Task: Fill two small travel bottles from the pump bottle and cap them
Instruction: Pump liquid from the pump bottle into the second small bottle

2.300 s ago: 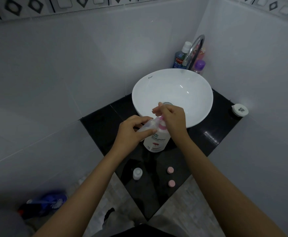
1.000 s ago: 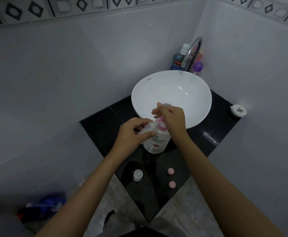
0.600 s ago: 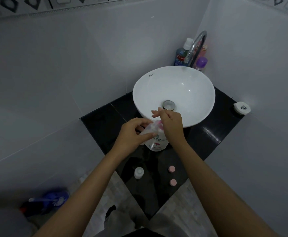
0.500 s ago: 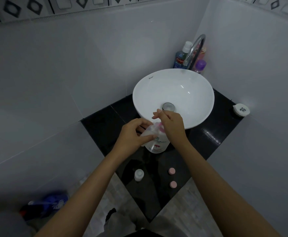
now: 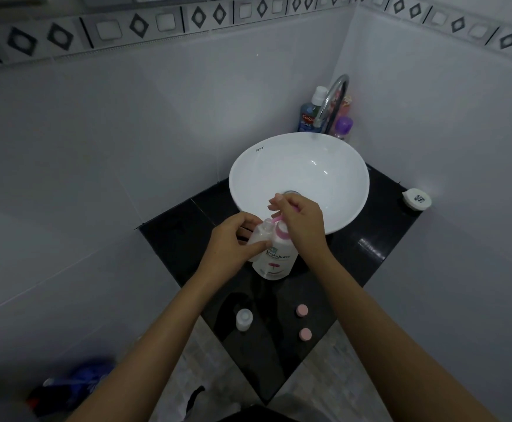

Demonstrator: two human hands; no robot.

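The left hand (image 5: 232,242) pinches a travel bottle (image 5: 259,236) under the spout of the pump bottle (image 5: 276,258), mid-tabletop (image 5: 367,254). The right hand (image 5: 302,222) presses the pump, fingers straight. If the mouth shifts, liquid could spill. The second bottle (image 5: 244,319) and caps (image 5: 302,310) wait at 6 o'clock.

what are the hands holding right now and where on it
Left hand grips a small travel bottle around its body; right hand presses the pump bottle head.
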